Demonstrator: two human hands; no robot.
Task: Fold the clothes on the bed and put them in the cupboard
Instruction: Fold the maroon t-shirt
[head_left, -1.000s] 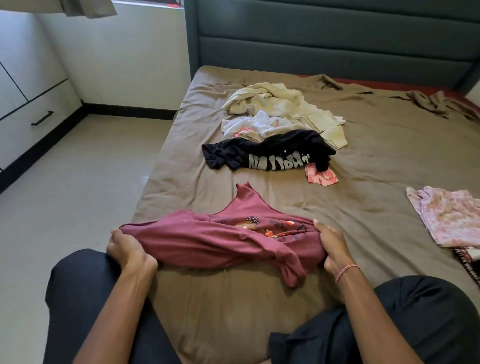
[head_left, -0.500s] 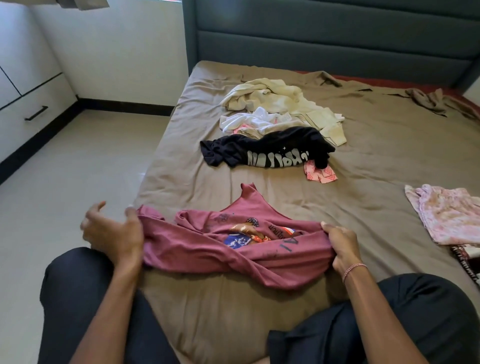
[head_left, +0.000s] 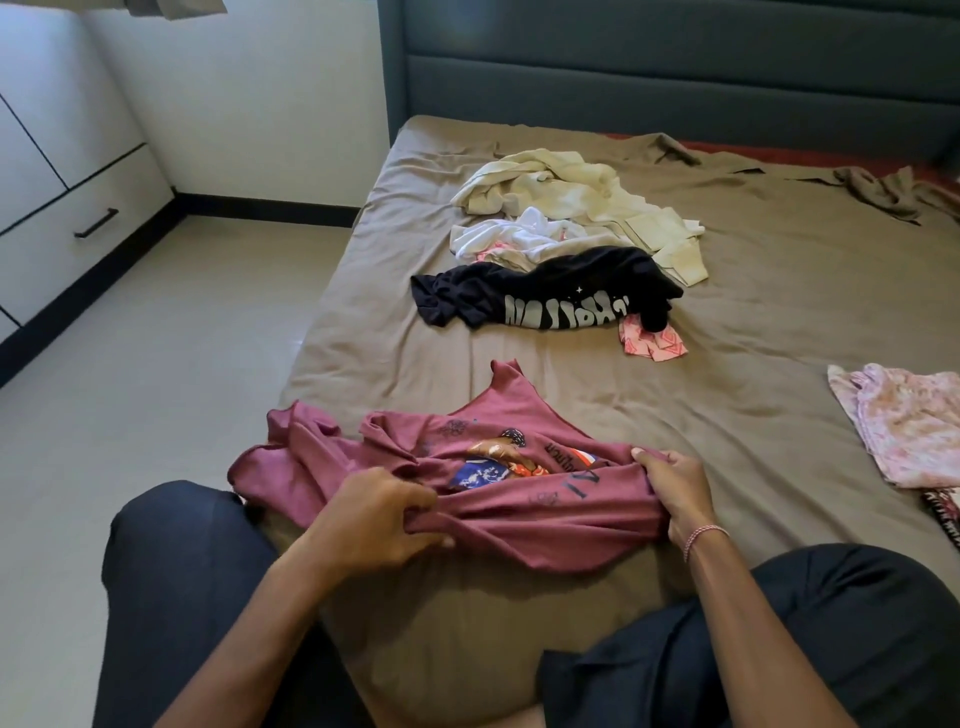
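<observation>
A maroon printed T-shirt (head_left: 519, 431) lies bunched on the brown bed sheet (head_left: 753, 322) just in front of my knees. My left hand (head_left: 376, 517) grips a fold of its lower edge near the middle. My right hand (head_left: 675, 491) grips the shirt's right end. Farther up the bed lie a black shirt with white lettering (head_left: 545, 296), a white garment (head_left: 514, 239) and a cream garment (head_left: 576, 192), all unfolded. A small pink patterned piece (head_left: 652, 343) sticks out beside the black shirt.
A pink floral garment (head_left: 909, 421) lies at the bed's right edge with a dark patterned cloth (head_left: 943, 514) below it. White cupboard drawers with a black handle (head_left: 96, 222) stand at the left across the tiled floor (head_left: 156, 364). A dark padded headboard (head_left: 675, 67) backs the bed.
My left hand let go of the shirt's left end and moved right to grip it near the middle. The left end now lies loose on the bed. My right hand kept its hold.
</observation>
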